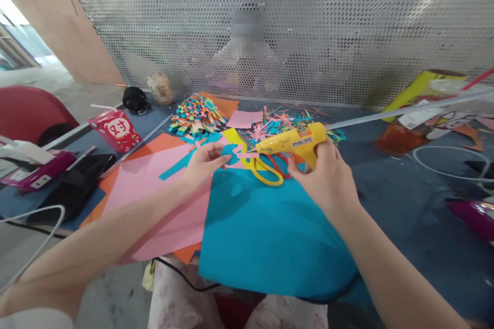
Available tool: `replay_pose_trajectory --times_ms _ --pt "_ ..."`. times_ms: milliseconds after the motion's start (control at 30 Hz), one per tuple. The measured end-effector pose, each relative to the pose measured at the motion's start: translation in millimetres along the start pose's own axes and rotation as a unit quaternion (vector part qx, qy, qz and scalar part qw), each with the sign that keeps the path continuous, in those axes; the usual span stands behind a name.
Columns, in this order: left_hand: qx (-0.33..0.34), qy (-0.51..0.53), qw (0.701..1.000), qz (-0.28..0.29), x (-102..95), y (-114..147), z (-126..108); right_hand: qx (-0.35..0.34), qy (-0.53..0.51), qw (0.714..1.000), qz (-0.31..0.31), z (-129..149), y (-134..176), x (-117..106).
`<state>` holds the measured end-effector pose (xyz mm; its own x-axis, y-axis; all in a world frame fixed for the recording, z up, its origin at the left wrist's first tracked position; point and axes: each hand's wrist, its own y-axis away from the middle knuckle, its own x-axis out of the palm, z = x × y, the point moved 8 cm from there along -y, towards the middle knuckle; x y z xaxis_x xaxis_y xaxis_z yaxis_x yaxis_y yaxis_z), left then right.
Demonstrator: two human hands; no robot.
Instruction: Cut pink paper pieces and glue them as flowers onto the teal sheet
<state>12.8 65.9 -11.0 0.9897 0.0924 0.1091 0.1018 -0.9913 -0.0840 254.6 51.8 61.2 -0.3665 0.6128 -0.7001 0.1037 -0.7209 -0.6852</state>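
Observation:
My right hand (322, 177) is wrapped round a yellow hot glue gun (291, 143) with a long whitish glue stick (386, 114) poking out of its back. The gun's nozzle points left, close to a small blue paper disc with a toothed edge (230, 156), which my left hand (205, 163) pinches between thumb and fingers. Pink paper strips (247, 154) show at the disc's right side. Just beneath the gun lie yellow-handled scissors (266, 181), partly over yellow paper. A large blue sheet (270, 231) and a pink sheet (154, 200) spread below my hands.
Behind the disc sit a heap of folded colourful paper pieces (198, 115) and shredded strips (281, 122). A red drink carton (116, 129) and a black phone-like item (77, 185) are at left. A bagged bottle (401, 133) stands at right. A perforated metal panel (309, 25) closes off the back.

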Motion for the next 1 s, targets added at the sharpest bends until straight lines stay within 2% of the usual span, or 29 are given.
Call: replay_pose_trajectory --times_ms 367,800,1000 --pt "-0.017 -0.004 1.0 0.019 4.3 -1 4 -0.106 0.051 0.993 0.0 21 10 7" --pt "-0.02 -0.001 1.0 0.01 4.4 0 0 -0.109 0.071 0.991 0.008 23 12 8" --pt "-0.012 0.007 1.0 0.011 2.9 -2 3 -0.128 0.055 0.99 -0.009 28 12 4"
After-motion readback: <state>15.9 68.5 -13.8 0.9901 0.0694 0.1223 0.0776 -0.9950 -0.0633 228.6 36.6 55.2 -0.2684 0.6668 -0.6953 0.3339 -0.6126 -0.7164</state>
